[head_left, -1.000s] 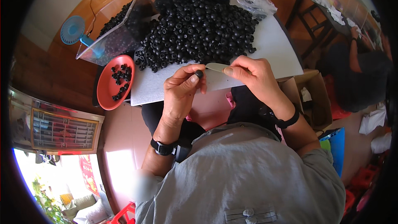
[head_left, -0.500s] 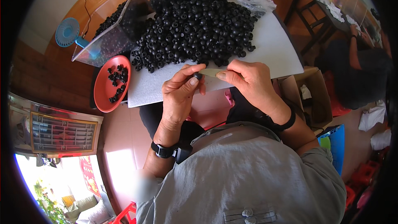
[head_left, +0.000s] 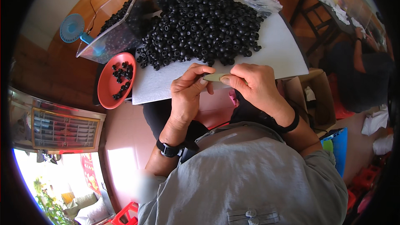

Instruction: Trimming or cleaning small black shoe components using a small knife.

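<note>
Both forearms angled forward, hands nearly meeting over the near edge of the white tabletop [head_left: 281,52]; left hand [head_left: 186,93] fingers curled, pinching a small black bead [head_left: 206,74], mostly hidden; right hand [head_left: 257,84] closed, thumb and fingers gripping a pale flat blade [head_left: 214,77], tip at the bead; heap of black beads [head_left: 204,33] beyond; red bowl [head_left: 106,87] left, some beads inside; blue fan [head_left: 71,28] behind; cardboard box [head_left: 295,91] right, below table height.

Home-like workroom, cushions [head_left: 92,214], plant [head_left: 52,208], table [head_left: 152,85] heaped with round black pieces [head_left: 204,31]
</note>
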{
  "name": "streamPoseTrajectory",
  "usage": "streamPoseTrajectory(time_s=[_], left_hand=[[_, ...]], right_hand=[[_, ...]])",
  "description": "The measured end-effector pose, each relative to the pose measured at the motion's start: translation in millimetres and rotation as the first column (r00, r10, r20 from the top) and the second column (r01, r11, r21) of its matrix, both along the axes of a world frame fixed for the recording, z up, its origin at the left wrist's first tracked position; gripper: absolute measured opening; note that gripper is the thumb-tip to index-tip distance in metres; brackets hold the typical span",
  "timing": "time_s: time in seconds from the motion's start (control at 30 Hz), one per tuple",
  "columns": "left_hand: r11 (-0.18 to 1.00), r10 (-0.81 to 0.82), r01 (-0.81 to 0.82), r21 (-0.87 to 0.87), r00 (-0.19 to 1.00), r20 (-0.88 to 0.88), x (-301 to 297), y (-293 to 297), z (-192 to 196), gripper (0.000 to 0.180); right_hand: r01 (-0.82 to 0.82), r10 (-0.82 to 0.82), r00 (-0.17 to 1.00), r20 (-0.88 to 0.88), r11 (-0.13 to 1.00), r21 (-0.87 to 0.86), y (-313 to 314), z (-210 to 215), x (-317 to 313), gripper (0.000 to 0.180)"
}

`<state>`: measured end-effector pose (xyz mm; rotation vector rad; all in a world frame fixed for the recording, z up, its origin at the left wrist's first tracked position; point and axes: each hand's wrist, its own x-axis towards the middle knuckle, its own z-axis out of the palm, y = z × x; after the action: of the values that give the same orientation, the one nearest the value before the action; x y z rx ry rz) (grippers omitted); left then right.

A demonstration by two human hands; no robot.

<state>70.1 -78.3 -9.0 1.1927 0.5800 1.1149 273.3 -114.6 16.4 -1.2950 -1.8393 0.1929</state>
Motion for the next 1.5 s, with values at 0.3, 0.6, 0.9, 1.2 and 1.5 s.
streamPoseTrajectory(time_s=[0.3, 0.6, 0.9, 1.2, 1.5], left_hand=[[0.717, 0.671, -0.546, 0.434, 0.709, -0.217, -75.9, 10.2, 35.5, 0.032], [0.39, 0.92, -0.176, 0.904, 0.104, -0.377, -141.4, 43.9, 30.9, 0.028], [0.499, 0.865, -0.016, 0.867, 0.077, -0.496, -84.9, 57.1, 4.1, 0.019], [0.485, 0.861, 0.055, 0.873, 0.144, -0.488, -75.5, 42.9, 7.0, 0.018], [0.428, 0.843, 0.088, 0.899, 0.318, -0.433, -52.1, 27.4, 19.1, 0.018]], right_hand=[[-0.353, 0.087, 0.658, -0.748, 0.913, -0.204, -4.6, -5.6, 41.4, 0.023], [-0.345, 0.115, 0.725, -0.679, 0.914, -0.213, -1.1, -11.6, 43.5, 0.026], [-0.326, 0.138, 0.74, -0.658, 0.93, -0.171, -3.9, -12.9, 38.3, 0.028], [-0.314, 0.158, 0.757, -0.634, 0.939, -0.141, -2.3, -17.0, 38.2, 0.028], [-0.277, 0.152, 0.792, -0.591, 0.952, -0.126, -4.1, -17.3, 35.0, 0.023]])
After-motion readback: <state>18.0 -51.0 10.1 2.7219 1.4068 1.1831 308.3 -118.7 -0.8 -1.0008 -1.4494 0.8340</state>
